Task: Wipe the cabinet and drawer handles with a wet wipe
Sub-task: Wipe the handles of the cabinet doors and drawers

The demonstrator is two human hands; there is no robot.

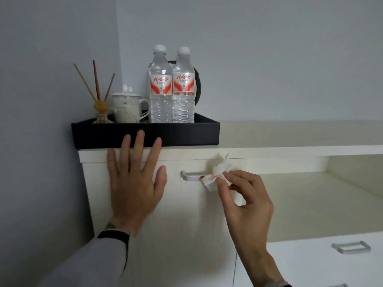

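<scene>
The pale cabinet (145, 204) fills the lower half of the view, its door front facing the person. On its top, at about 11 o'clock from the handle, a black tray (145, 133) sits flush with the front edge; it keeps two water bottles (172, 88), a lidded mug (128, 107) and a reed diffuser (100, 108) together, with a dark kettle partly hidden behind the bottles.

The left hand (132, 189) lies flat and open on the door, fingers spread upward to 12 o'clock, fingertips reaching the tray's front wall; it grips nothing and likely steadies the door against the push of wiping.

The right hand (246, 201) comes up from 5 o'clock and pinches the crumpled wet wipe (217, 175) between thumb and fingertips, pressing it around the right end of the metal door handle (191, 176), so that end looks under way and the left stretch still bare.

A drawer handle (351, 247) waits at 4 o'clock, untouched.
</scene>
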